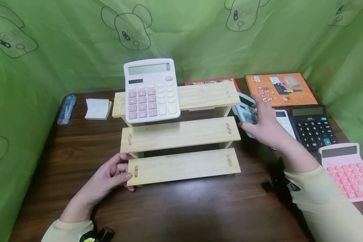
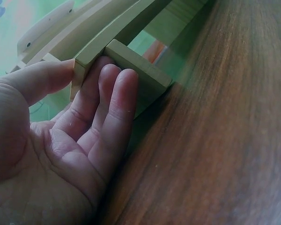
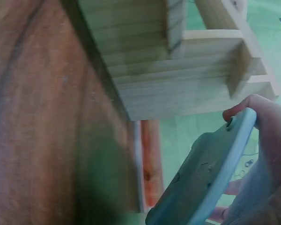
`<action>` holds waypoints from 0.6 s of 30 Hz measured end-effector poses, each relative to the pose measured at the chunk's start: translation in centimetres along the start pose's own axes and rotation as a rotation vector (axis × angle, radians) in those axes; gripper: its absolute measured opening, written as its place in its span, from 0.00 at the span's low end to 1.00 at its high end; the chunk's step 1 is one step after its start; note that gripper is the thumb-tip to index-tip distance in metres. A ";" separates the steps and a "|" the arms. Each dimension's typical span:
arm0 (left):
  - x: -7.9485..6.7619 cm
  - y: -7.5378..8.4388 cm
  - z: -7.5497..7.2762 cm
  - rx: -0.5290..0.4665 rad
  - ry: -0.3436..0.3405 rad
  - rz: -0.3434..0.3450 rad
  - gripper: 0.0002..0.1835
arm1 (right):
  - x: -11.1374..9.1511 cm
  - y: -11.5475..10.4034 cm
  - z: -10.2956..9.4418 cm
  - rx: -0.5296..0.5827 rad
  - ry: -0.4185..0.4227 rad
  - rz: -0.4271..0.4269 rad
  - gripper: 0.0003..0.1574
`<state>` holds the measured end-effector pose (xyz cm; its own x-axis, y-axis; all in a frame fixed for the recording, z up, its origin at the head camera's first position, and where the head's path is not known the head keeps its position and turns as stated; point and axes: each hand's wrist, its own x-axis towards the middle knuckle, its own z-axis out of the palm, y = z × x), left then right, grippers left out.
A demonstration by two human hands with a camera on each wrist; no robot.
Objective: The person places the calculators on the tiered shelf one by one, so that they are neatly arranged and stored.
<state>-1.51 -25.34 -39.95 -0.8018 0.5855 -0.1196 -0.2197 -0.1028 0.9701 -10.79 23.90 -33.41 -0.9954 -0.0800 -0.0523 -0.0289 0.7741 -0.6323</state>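
A three-step wooden stand [image 1: 181,134] occupies the middle of the table. My left hand [image 1: 113,174] grips the left end of its lowest step, thumb on the top edge and fingers curled beneath, as the left wrist view also shows [image 2: 70,126]. A white calculator with pale purple keys [image 1: 151,92] leans upright on the top step, its display reading 0. Beside the stand's right end, my right hand [image 1: 264,126] holds a light blue calculator [image 1: 244,112] by its edges. The right wrist view shows this calculator's [image 3: 203,168] back tilted, off the table.
To the right lie an orange box [image 1: 281,89], a white calculator [image 1: 284,121], a black calculator [image 1: 311,126] and a pink calculator [image 1: 346,173]. A red item [image 1: 210,81] shows behind the stand. At left are a paper pad [image 1: 97,109] and a blue stapler-like item [image 1: 67,109].
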 end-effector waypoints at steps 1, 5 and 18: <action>0.0 0.0 0.0 0.000 0.001 -0.001 0.21 | -0.1 -0.1 -0.3 0.022 0.016 0.006 0.59; 0.0 0.1 0.0 -0.007 0.001 -0.009 0.21 | -0.6 -0.8 -1.7 0.089 0.090 0.021 0.55; 0.2 0.4 -0.1 0.016 0.013 0.000 0.22 | -2.5 -6.6 -4.3 0.134 0.239 -0.145 0.57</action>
<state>-1.79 -25.29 -39.62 -0.8087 0.5753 -0.1222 -0.2110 -0.0899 0.9733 -8.52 21.74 -25.77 -0.9755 -0.0213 0.2190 -0.1757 0.6747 -0.7169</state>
